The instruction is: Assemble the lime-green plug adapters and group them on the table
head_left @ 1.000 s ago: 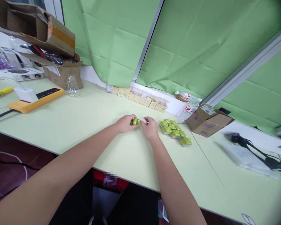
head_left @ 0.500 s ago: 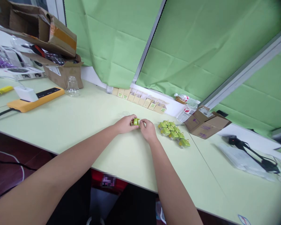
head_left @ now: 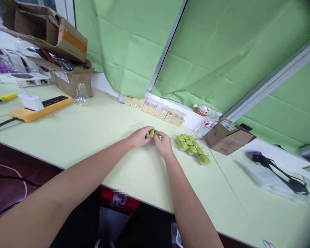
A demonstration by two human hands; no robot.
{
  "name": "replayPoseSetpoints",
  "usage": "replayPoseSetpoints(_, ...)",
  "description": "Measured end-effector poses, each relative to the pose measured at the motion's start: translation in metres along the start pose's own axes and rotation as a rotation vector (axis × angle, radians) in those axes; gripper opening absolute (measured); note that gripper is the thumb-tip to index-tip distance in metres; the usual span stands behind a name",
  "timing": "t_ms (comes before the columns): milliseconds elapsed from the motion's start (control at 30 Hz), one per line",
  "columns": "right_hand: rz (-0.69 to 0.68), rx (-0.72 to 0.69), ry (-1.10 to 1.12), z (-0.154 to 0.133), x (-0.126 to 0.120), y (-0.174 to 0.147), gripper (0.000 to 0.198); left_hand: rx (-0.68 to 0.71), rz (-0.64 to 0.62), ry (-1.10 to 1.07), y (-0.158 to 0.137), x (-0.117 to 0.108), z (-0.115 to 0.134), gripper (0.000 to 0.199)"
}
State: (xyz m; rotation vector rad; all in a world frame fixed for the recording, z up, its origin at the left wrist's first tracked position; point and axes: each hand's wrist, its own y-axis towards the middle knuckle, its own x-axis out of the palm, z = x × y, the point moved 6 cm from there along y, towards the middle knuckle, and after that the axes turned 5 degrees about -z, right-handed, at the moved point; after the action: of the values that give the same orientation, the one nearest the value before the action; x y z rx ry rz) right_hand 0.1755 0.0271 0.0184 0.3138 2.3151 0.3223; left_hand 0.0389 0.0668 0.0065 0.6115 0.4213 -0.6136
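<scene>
Over the middle of the table, my left hand (head_left: 141, 136) is closed around a small green plastic piece (head_left: 152, 133). From the other side my right hand (head_left: 163, 142) pinches at the same piece, its thumb and fingertips pressed together. Part of the piece is hidden by my fingers, so its exact kind does not show. Right of my hands stands a cluster of several small green-topped items (head_left: 189, 144) with yellow loops and clear lower parts. A thin clear plastic piece (head_left: 138, 126) lies just beyond my left hand.
A row of small tan boxes (head_left: 155, 109) lines the back wall. On the left are an orange power strip (head_left: 51, 106), a clear plastic bottle (head_left: 81, 94) and cardboard boxes (head_left: 72, 81). A carton (head_left: 227, 137), plastic bottles (head_left: 206, 112) and a black strap (head_left: 279, 172) lie on the right.
The green piece has turned in my fingers and now shows a different face. Both hands have drawn slightly closer together around it.
</scene>
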Motion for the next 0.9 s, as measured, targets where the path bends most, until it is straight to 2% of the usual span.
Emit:
replayPoseSetpoints(100, 0.024, 0.060, 0.030, 0.010, -0.002, 0.003, 0.023, 0.026, -0.021, -0.002, 0.001, 0.003, -0.001, 0.047)
replayPoseSetpoints(233, 0.031, 0.107, 0.054, 0.017, -0.002, 0.005, 0.023, -0.018, 0.035, 0.042, 0.003, 0.001, -0.008, 0.048)
replayPoseSetpoints(400, 0.016, 0.089, 0.131, 0.016, 0.001, 0.006, 0.026, -0.048, 0.056, 0.101, 0.002, -0.003, -0.008, 0.027)
replayPoseSetpoints(467, 0.020, 0.088, 0.155, 0.017, 0.001, 0.006, 0.026, -0.045, 0.062, 0.128, 0.001, -0.005, -0.006, 0.025)
replayPoseSetpoints(633, 0.042, 0.074, 0.155, 0.016, 0.000, 0.006, 0.027, -0.088, 0.036, 0.122, 0.001, -0.005, -0.006, 0.027)
replayPoseSetpoints(900, 0.022, 0.039, 0.149, 0.011, 0.001, 0.005, 0.022, -0.069, -0.009, 0.075, 0.001, 0.000, -0.011, 0.038)
